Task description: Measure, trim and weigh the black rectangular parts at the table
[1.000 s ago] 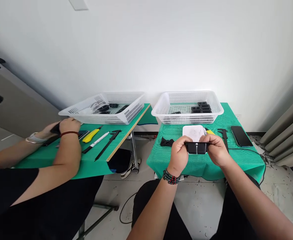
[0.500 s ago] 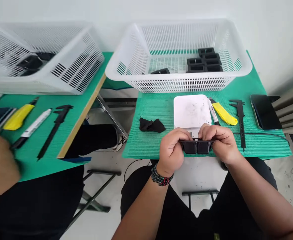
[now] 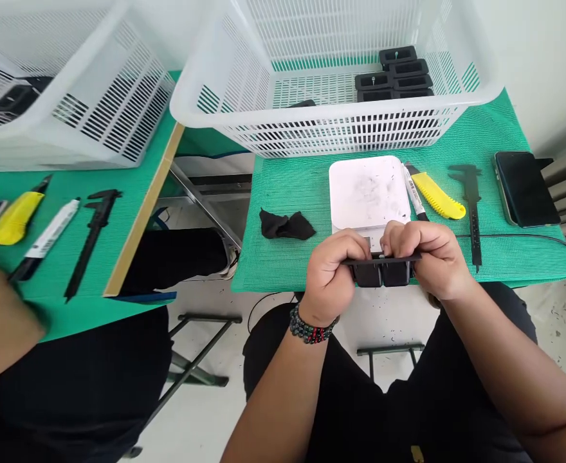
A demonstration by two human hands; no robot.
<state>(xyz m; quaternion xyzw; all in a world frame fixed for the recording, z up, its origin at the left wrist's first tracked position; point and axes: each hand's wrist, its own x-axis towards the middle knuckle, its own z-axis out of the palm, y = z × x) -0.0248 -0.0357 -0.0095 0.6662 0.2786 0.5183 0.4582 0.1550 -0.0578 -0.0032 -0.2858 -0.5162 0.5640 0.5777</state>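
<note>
Between my two hands is a black plastic part (image 3: 382,275) with a flat rim and two box-shaped pockets facing me. My left hand (image 3: 334,276) is closed on its left end, with a beaded bracelet at the wrist. Closed on the right end is my right hand (image 3: 430,257), its thumb and fingers curled over the rim. The part is held above the table's front edge, just before a white digital scale (image 3: 370,193). What my fingertips touch behind the rim is hidden. A crumpled black cloth (image 3: 287,225) lies left of the scale.
A white basket (image 3: 331,125) with several black parts (image 3: 393,71) stands behind. Right of the scale are a marker (image 3: 413,193), a yellow cutter (image 3: 438,195), a black caliper (image 3: 472,212) and a phone (image 3: 528,188). A neighbour's arm (image 3: 3,315) reaches in at left.
The view has tilted down and come nearer, so the basket and table items sit higher in frame. Both hands keep hold of the black part, with little change in grip.
</note>
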